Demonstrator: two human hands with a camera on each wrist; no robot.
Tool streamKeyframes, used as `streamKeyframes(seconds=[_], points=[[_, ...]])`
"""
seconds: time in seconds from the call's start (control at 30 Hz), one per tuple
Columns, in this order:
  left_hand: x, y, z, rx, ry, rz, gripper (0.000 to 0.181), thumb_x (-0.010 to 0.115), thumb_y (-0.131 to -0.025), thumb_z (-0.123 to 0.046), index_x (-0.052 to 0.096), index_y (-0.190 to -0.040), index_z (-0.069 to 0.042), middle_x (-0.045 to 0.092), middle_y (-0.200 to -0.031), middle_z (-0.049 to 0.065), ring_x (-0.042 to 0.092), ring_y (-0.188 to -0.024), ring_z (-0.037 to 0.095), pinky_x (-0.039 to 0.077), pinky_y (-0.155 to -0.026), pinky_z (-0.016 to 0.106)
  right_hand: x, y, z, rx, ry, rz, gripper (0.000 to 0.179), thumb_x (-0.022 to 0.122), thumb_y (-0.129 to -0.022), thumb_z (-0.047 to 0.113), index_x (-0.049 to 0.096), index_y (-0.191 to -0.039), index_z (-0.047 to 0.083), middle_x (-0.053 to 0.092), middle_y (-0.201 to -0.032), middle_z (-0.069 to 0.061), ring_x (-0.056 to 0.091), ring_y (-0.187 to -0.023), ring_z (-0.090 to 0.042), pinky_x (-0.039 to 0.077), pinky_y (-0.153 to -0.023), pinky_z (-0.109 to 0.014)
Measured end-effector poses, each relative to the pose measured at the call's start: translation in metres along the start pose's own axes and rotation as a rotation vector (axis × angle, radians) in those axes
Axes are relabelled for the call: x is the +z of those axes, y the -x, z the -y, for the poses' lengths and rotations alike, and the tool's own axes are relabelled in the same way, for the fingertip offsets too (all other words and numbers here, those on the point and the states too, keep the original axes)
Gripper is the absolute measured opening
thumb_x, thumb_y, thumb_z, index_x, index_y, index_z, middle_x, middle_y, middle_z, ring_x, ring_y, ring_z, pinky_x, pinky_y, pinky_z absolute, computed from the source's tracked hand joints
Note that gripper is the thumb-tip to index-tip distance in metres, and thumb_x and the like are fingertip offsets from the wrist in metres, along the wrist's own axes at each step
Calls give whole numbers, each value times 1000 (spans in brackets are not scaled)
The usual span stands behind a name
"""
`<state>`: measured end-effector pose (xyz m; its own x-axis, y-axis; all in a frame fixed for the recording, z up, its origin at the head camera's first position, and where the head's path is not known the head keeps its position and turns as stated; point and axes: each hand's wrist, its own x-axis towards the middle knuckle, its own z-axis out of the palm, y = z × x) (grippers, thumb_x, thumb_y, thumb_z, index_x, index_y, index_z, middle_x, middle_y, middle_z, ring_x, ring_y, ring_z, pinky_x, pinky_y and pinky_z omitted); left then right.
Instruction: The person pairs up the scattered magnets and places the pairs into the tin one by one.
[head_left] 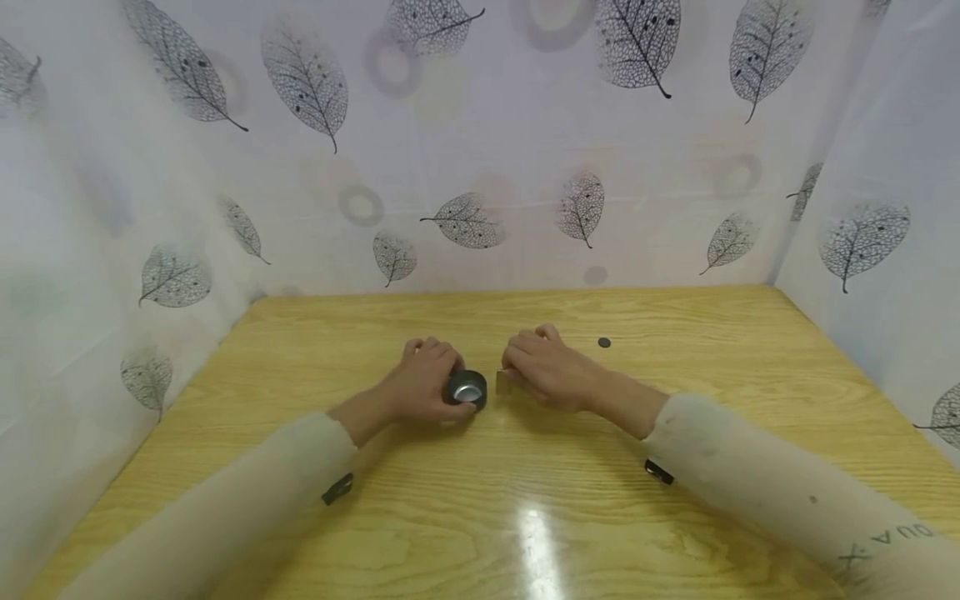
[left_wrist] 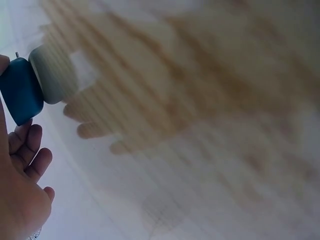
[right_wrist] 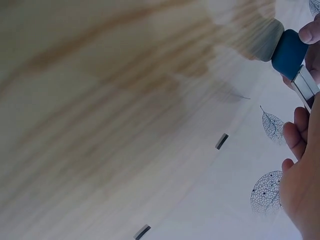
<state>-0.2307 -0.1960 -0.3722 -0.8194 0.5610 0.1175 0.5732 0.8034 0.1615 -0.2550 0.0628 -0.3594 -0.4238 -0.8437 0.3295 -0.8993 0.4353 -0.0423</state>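
Observation:
My left hand (head_left: 429,385) holds a small round container (head_left: 468,390) tipped on its side on the table, with a silvery face toward me. The container's side looks dark blue in the left wrist view (left_wrist: 22,92). My right hand (head_left: 553,371) pinches a small flat silvery rectangular piece (head_left: 502,382), seen in the right wrist view as a metallic strip (right_wrist: 304,87) close to the container. In the head view a narrow gap separates the two things. What the silvery piece is exactly cannot be told; fingers cover part of it.
A small dark disc (head_left: 604,342) lies on the glossy wood-grain table (head_left: 420,517), behind and right of my right hand. Leaf-patterned cloth (head_left: 465,150) stands along the back and both sides. Black wrist devices (head_left: 659,472) show under both sleeves.

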Motion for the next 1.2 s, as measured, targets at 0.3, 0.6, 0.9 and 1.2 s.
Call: streamKeyframes(seconds=[0.3,0.6,0.9,1.2], points=[[3,-3,-3,-3,-1,-8,55,70,-78,-59,60,-107,-13,60,-107,2,47,-102,20,29,-103,51,2,-8,6,11,22,-17,10,49,-104,18,57,-104,12,52,-93,2,45,-90,-18,35,-94,-43],[6,-9,-10,8,-11,-5,56,68,-78,-60,59,-107,-13,59,-104,0,46,-99,19,30,-100,48,5,-16,12,-11,11,-22,11,49,-104,18,58,-105,11,53,-95,1,47,-90,-17,35,-93,-42],[6,-10,-14,-19,-13,31,57,68,-81,-61,59,-110,-13,57,-106,-1,45,-101,19,29,-102,49,9,-20,13,-18,38,-14,13,49,-103,19,60,-106,11,56,-97,1,48,-93,-18,35,-96,-44],[5,-10,-16,-32,5,31,54,71,-81,-58,59,-109,-14,57,-103,-2,44,-100,18,29,-103,49,12,-25,16,-20,46,16,15,48,-105,20,59,-107,11,54,-96,2,48,-94,-17,35,-96,-42]])
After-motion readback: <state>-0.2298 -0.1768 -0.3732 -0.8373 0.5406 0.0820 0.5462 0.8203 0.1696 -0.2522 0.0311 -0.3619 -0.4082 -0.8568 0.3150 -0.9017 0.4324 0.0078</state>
